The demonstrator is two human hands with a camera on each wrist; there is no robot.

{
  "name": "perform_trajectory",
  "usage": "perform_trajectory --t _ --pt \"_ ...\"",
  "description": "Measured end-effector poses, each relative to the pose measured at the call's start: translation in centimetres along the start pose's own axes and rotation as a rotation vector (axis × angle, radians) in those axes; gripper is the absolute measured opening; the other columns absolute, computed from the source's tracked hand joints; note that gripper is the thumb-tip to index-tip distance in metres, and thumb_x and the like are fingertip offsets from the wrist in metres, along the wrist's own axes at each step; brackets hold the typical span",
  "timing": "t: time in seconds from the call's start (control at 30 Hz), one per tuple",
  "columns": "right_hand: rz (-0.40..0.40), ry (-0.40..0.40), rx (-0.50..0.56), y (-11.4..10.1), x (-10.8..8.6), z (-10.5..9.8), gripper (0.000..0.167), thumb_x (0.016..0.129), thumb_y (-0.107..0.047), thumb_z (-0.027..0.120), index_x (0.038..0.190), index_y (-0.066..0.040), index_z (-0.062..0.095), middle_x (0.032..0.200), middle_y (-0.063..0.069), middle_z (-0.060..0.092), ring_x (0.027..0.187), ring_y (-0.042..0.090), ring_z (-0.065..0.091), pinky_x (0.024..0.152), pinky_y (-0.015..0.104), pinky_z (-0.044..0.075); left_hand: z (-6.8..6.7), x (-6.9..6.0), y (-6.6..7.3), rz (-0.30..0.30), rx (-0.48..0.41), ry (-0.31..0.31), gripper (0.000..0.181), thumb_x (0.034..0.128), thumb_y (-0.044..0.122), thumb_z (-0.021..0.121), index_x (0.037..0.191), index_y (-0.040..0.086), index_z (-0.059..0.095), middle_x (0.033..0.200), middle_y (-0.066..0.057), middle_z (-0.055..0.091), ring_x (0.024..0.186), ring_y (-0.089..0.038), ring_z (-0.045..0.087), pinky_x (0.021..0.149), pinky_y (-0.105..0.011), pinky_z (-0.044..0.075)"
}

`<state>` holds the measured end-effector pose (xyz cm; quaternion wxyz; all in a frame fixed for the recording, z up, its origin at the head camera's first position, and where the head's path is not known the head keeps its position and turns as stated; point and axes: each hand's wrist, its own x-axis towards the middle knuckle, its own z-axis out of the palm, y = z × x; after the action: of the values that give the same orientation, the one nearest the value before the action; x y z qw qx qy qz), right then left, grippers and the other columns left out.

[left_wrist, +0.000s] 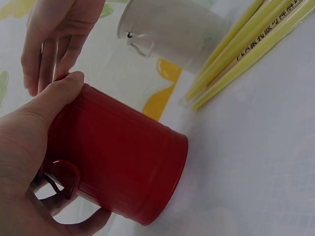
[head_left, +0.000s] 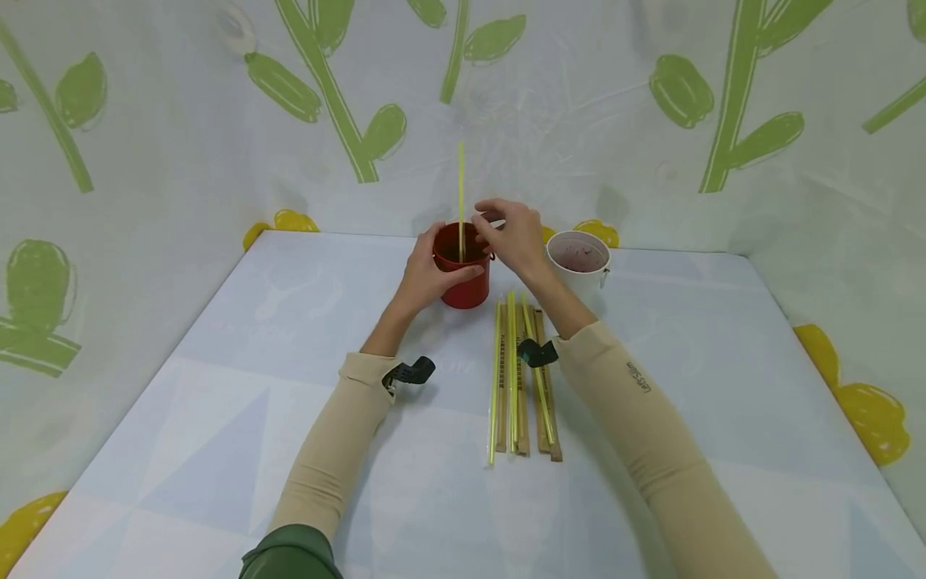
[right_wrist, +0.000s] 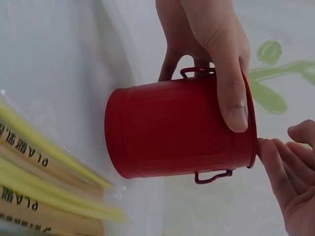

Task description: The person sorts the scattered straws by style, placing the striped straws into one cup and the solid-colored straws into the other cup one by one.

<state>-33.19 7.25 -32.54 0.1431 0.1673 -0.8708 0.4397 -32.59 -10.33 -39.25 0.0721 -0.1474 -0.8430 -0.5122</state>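
A red bucket (head_left: 465, 291) stands near the table's back edge, and my left hand (head_left: 425, 277) grips it from the left, thumb across the front near the rim. One yellow straw (head_left: 460, 181) rises upright out of the bucket. Over the bucket's right rim is my right hand (head_left: 515, 238), fingers loosely bent beside the straw and not round it. In the right wrist view, the fingertips of the right hand (right_wrist: 295, 182) meet the rim of the red bucket (right_wrist: 172, 128). The left wrist view has the left hand (left_wrist: 29, 137) around the bucket.
A white bucket (head_left: 583, 278) stands right of the red one. Several yellow straws (head_left: 512, 362) and brown paper wrappers (head_left: 522, 426) lie in front of the buckets, beneath the right wrist. A leaf-patterned sheet (head_left: 564, 104) hangs behind the table.
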Motion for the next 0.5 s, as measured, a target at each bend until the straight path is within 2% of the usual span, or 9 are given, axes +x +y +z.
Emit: perform_trajectory --t 0.27,0.5 --pt "-0.016 -0.025 0.037 0.9 -2.1 -1.9 0.03 0.096 -0.023 0.062 0.12 -0.006 0.067 0.108 0.011 0.073 0.079 0.023 0.074 0.064 0.029 0.06 0.0 0.1 0.0 0.011 -0.003 0.003 0.088 0.0791 0.041 0.08 0.148 0.017 0.031 0.143 -0.003 0.045 0.129 -0.018 0.045 0.104 -0.042 0.049" --pt "0.006 -0.087 0.014 1.6 -4.7 -4.0 0.033 0.096 -0.029 0.063 0.121 -0.008 0.066 0.111 0.008 0.072 0.078 0.021 0.073 0.067 0.028 0.06 0.1 0.2 0.2 -0.02 0.008 -0.005 0.093 0.0776 0.044 0.08 0.15 0.017 0.029 0.145 -0.003 0.044 0.131 -0.018 0.044 0.103 -0.043 0.049"
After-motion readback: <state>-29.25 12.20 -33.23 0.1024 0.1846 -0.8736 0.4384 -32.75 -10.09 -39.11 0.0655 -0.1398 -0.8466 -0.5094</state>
